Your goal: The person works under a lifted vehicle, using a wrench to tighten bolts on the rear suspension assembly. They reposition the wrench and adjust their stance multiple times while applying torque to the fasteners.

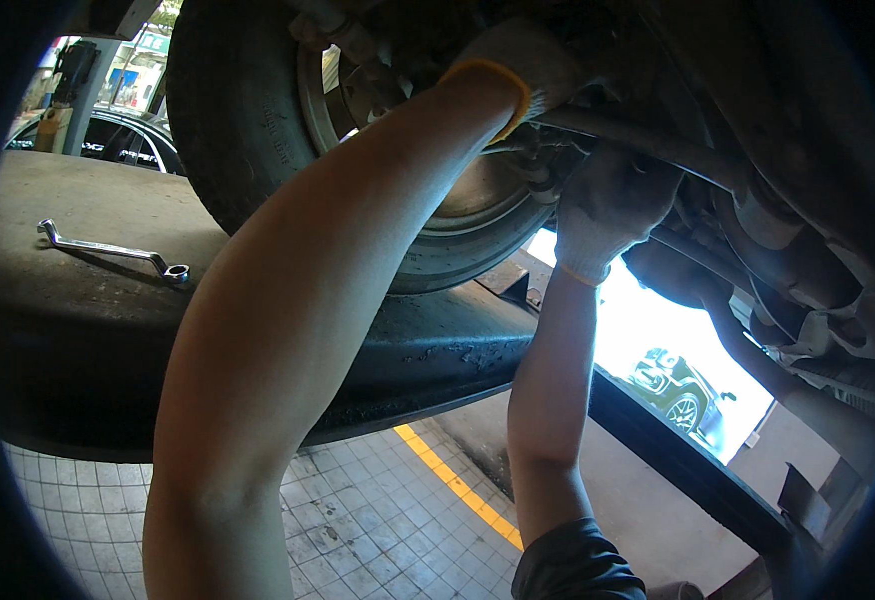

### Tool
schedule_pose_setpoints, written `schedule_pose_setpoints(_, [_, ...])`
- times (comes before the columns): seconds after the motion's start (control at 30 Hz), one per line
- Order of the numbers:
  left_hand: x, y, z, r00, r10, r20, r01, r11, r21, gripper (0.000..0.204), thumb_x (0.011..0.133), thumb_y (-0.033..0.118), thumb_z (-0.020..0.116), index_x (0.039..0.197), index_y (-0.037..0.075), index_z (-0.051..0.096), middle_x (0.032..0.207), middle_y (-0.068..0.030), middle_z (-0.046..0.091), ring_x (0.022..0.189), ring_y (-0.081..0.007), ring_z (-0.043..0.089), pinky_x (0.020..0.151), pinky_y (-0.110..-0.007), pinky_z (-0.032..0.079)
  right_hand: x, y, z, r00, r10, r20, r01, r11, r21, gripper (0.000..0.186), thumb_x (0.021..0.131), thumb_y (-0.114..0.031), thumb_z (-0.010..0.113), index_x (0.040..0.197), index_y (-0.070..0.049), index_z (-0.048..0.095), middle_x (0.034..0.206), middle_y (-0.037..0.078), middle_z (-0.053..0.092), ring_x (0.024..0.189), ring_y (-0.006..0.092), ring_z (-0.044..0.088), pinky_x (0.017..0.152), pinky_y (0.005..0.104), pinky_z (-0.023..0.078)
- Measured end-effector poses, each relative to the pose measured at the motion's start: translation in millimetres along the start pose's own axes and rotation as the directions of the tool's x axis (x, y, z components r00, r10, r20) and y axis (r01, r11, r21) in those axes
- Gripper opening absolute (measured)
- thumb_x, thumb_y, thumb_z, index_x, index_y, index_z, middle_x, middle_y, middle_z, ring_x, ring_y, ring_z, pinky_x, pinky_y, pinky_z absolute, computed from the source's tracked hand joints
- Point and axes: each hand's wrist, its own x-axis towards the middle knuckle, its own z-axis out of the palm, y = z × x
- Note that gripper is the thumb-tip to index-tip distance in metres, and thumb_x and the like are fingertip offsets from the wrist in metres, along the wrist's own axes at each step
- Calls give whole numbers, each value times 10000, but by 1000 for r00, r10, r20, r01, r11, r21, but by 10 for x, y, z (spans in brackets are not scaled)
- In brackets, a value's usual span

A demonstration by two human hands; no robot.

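Observation:
My left hand (528,65), in a pale knitted glove with an orange cuff, reaches up among dark parts under a raised vehicle. Its fingers are lost in shadow, and what they touch is hidden. Lower and to the right, my right hand (613,205), in a similar glove, is curled closed just below a long metal rod (648,140). What it grips cannot be made out. A tyre (248,110) on its wheel stands left of both hands, partly behind my left forearm. An offset ring spanner (113,249) lies away from the hands, on a grey platform (88,195).
The platform's dark side (418,365) curves beneath the tyre. Dark pipes and underbody parts (778,220) crowd the upper right. A dark beam (678,455) slants at lower right. Tiled floor (348,500) with a yellow line (458,487) lies below. Another vehicle (673,390) stands beyond in bright light.

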Motion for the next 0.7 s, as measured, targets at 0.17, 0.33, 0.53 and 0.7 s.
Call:
schedule_pose_setpoints(0.17, [25,15,38,1000,0,10,-1,998,60,313,1030,178,559,1321,173,674,1152,-140,739,1029,-268,742,902,-424,612,131,132,-58,987,-155,-49,150,985,-87,251,924,-140,741,1072,31,632,880,145,694,753,242,677,693,322,554])
schedule_pose_setpoints(0.33, [36,43,56,1000,0,13,-1,996,85,318,1020,154,579,1318,187,685,1099,-135,769,978,-257,770,864,-418,641,212,155,-129,990,-69,125,77,995,-58,248,888,-173,765,989,20,646,839,151,682,748,260,685,700,343,563])
schedule_pose_setpoints(0.53, [4,2,8,998,-4,-57,1,999,-50,358,1009,132,593,1355,195,660,1104,-141,766,980,-254,770,862,-410,643,202,249,-19,999,25,36,-25,1000,-19,209,916,-177,730,990,5,659,794,122,685,656,240,661,624,302,543])
schedule_pose_setpoints(0.7, [-12,3,-59,978,61,-197,-95,981,-167,357,1007,131,596,1353,194,662,1105,-142,765,979,-254,770,861,-408,644,-160,28,463,949,-244,-199,227,968,-102,137,923,-111,703,1018,-18,668,896,116,696,732,233,675,629,286,560])
